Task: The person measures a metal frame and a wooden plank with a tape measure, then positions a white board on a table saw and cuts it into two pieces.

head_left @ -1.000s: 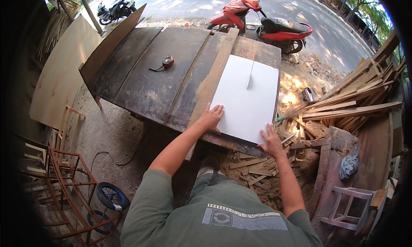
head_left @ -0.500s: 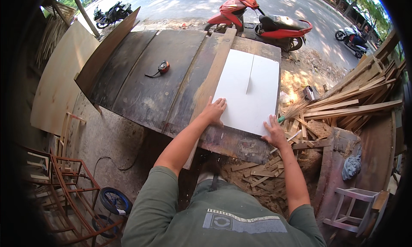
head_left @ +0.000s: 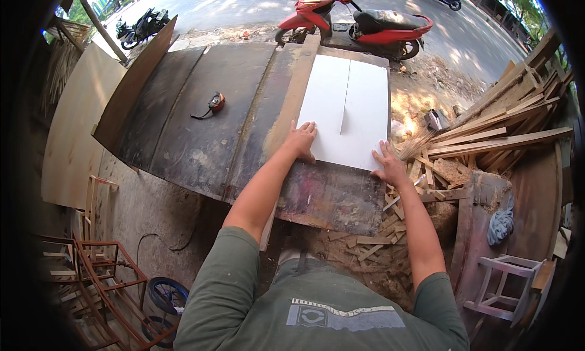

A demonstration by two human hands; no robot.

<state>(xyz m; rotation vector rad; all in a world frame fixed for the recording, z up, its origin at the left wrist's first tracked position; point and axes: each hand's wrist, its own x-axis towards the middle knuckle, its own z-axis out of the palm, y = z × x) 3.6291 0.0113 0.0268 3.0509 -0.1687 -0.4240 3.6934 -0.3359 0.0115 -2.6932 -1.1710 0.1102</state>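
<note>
A white rectangular board (head_left: 350, 101) lies flat on the dark worktable (head_left: 213, 138). A straight slit runs through it from its far edge, with a thin upright sliver, perhaps a blade, at the slit's near end. Along the board's left side lies a long wooden strip (head_left: 303, 70). My left hand (head_left: 301, 141) rests with fingers apart at the board's near left corner, by the strip. At the near right corner, my right hand (head_left: 390, 163) presses with fingers spread against the edge. Neither hand is closed around anything.
A red tape measure (head_left: 216, 102) lies on the table's left part. Wood offcuts (head_left: 487, 141) pile up at the right, above a small pale stool frame (head_left: 503, 287). A red scooter (head_left: 365, 28) stands beyond the table. A plywood sheet (head_left: 79, 131) leans at the left.
Both hands have moved the white board away from me across the table, along the wooden strip. Its slit has grown longer. A passing motorbike has moved along the road.
</note>
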